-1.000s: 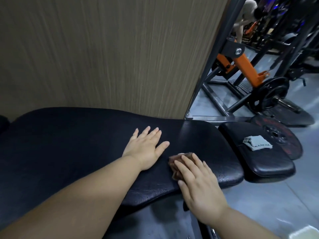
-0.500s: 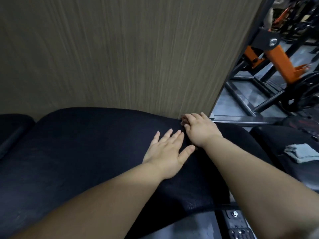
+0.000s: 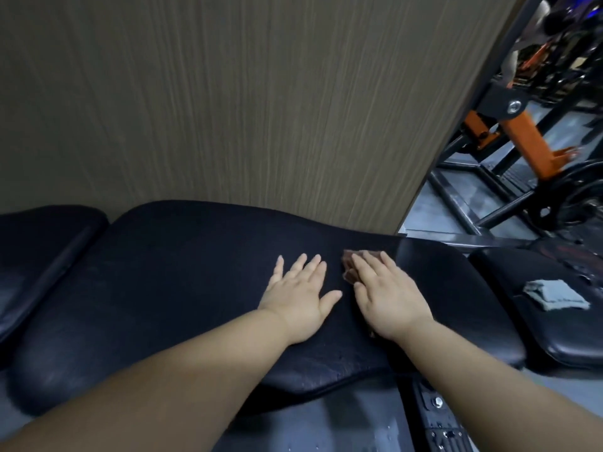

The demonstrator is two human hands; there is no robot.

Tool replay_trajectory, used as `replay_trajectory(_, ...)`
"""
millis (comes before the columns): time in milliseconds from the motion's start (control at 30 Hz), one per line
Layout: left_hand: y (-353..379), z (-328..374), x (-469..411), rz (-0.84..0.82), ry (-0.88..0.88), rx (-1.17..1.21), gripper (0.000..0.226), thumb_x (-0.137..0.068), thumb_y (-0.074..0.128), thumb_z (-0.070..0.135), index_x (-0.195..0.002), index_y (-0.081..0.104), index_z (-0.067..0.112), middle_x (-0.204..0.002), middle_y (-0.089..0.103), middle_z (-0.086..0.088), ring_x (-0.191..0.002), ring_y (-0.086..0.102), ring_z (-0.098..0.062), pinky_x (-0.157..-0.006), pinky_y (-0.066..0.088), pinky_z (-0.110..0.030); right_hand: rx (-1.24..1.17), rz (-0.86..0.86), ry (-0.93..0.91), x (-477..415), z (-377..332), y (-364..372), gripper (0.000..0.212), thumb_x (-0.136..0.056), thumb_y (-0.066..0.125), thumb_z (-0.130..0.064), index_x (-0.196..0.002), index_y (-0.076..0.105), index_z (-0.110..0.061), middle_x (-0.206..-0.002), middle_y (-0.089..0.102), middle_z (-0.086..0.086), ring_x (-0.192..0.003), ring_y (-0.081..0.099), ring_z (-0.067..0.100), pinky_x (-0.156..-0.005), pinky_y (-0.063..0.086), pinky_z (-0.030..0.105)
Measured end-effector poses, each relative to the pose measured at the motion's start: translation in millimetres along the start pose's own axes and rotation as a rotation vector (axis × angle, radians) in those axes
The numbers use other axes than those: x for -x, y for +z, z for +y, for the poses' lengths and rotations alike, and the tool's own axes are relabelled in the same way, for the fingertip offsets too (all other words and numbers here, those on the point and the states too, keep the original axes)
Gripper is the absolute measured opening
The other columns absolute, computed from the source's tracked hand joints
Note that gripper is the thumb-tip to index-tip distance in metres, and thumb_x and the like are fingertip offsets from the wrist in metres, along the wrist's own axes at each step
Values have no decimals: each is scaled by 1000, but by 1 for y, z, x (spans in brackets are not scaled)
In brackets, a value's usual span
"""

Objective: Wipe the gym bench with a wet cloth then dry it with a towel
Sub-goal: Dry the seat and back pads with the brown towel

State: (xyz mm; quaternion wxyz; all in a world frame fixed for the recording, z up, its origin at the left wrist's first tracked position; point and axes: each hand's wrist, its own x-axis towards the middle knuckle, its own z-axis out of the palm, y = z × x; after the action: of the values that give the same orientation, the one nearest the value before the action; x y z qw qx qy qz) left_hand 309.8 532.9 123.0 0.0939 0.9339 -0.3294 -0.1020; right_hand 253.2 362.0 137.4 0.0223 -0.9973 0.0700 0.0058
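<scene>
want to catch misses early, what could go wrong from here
The brown cloth is bunched under the right hand, so strokes may leave strips of the bench pad unwiped, likely where the left hand rests flat. The grey towel lies on the seat pad; a wet stroke there could dampen it.

Most of the brown cloth (image 3: 349,266) lies hidden under the flat right grip (image 3: 388,301), only a crumpled edge showing at 10 o'clock of its fingers. Both forearms (image 3: 163,386) run out of the picture at 6 o'clock, the desk (image 3: 163,288) is cut off at the 9 and 3 o'clock edges, and the grey towel (image 3: 554,295) near 3 o'clock is too blurred to read its folds. The orange machine (image 3: 528,138) at 2 o'clock is blurred and cut by the edge.
</scene>
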Motion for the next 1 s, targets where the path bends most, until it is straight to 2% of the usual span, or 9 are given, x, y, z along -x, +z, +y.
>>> replay_trajectory(133, -6, -39, 48, -40, 76, -68, 76, -92, 4, 68, -155, -2, 26, -161, -11, 14, -145, -20, -5, -119, -15, -39, -17, 53, -115, 74, -38, 10, 60, -83, 35, -37, -138, 49, -19, -142, 50, 4, -134, 42, 34, -104, 41, 50)
replay_trajectory(200, -13, -59, 66, -34, 76, -98, 93, -76, -11, 77, -155, -4, 29, -160, -14, 16, -142, -26, -3, -118, -18, -38, -54, 61, -92, 100, -62, 14, 56, -81, 41, -36, -135, 52, -23, -140, 53, -1, -132, 46, 29, -101, 42, 52)
replay_trajectory(267, -20, -77, 76, -32, 48, -102, 99, -67, -15, 75, -155, -4, 30, -159, -14, 18, -141, -27, -3, -117, -19, -38, -71, 63, -55, 105, -77, 15, 54, -81, 41, -36, -132, 55, -25, -137, 55, -3, -131, 48, 28, -100, 42, 55)
replay_trajectory(333, -24, -89, 82, -26, 19, -77, 99, -65, -14, 75, -154, -4, 33, -159, -13, 19, -141, -25, -1, -117, -19, -37, -35, 52, -83, 95, -85, 13, 54, -83, 37, -37, -134, 52, -26, -139, 53, -4, -133, 44, 28, -103, 39, 54)
replay_trajectory(433, -22, -96, 85, -20, 5, -69, 97, -67, -14, 75, -154, -5, 34, -159, -12, 20, -143, -22, -2, -118, -15, -37, -34, -41, -144, 70, -95, 3, 59, -90, 22, -38, -148, 28, -32, -155, 28, -10, -146, 15, 22, -117, 14, 47)
replay_trajectory(533, -19, -94, 83, 1, 7, -81, 96, -67, -15, 74, -154, -5, 33, -159, -12, 20, -144, -20, -2, -120, -12, -38, -48, -75, -126, 38, -96, -1, 56, -98, 28, -34, -152, 15, -32, -159, 13, -9, -148, 1, 21, -119, 5, 45)
replay_trajectory(733, -17, -95, 81, 23, 23, -78, 90, -75, -12, 75, -154, -4, 32, -160, -12, 19, -145, -19, -4, -120, -11, -40, -49, -43, -26, -44, -93, -4, 55, -99, 30, -32, -152, 17, -28, -160, 15, -2, -148, 4, 26, -119, 7, 47)
replay_trajectory(833, -17, -98, 82, 9, 27, -59, 80, -85, 2, 70, -155, -2, 32, -160, -10, 18, -145, -19, -4, -120, -11, -40, -64, -38, 25, -80, -91, -3, 55, -98, 30, -32, -152, 20, -29, -159, 19, -2, -147, 7, 26, -119, 10, 48)
replay_trajectory(1000, -13, -101, 80, 19, 24, -44, 78, -87, 7, 69, -155, 0, 32, -160, -10, 19, -145, -20, -3, -119, -14, -39, -68, -26, 92, -129, -86, -2, 51, -95, 31, -31, -145, 32, -29, -151, 35, -1, -143, 20, 30, -115, 20, 48)
